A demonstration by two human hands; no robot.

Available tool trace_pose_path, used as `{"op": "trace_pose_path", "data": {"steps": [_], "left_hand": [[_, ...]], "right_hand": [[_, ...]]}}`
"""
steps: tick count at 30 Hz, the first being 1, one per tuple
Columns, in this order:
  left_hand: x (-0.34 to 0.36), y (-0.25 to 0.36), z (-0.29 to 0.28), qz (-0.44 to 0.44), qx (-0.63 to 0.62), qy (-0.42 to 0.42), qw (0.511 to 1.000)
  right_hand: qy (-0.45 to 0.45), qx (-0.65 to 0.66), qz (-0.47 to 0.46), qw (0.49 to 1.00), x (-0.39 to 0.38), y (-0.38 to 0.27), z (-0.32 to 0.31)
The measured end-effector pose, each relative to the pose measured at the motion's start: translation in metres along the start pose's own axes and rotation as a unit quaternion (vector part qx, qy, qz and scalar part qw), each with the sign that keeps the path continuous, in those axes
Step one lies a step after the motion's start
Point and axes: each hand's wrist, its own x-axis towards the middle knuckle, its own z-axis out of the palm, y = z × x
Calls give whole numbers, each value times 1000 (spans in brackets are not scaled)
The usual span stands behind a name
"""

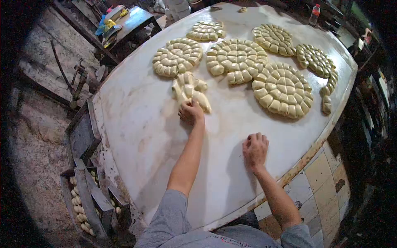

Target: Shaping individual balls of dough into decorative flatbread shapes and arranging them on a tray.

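Observation:
On the white table, my left hand (191, 111) is closed at the near end of a loose pile of pale dough pieces (187, 84). Its fingers are bent over a piece there, partly hidden by the hand. A longer dough piece (202, 101) lies just right of those fingers. My right hand (255, 149) rests low over the tabletop, nearer the front edge and apart from the dough. Its fingers are curled under, so whatever they may hold is hidden. Beyond the pile lies a round of packed dough pieces (178, 57).
More dough rounds, such as a large one (283, 89), cover the far and right parts of the table (144, 124). A bottle (315, 14) stands at the far right edge. Lower left, metal trays (82, 132) hold dough rolls (78, 208). A side table (132, 20) stands far left.

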Motion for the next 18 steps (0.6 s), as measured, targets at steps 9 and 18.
{"op": "trace_pose_path", "data": {"steps": [9,18], "left_hand": [[-37,-62,-80,-193,-360,-101,907],[-146,-108,-196,-174,-230,-262,921]], "right_hand": [[-21,59,-87,994,97,-71,65],[113,8,-312,943,216,-81,202]]}}
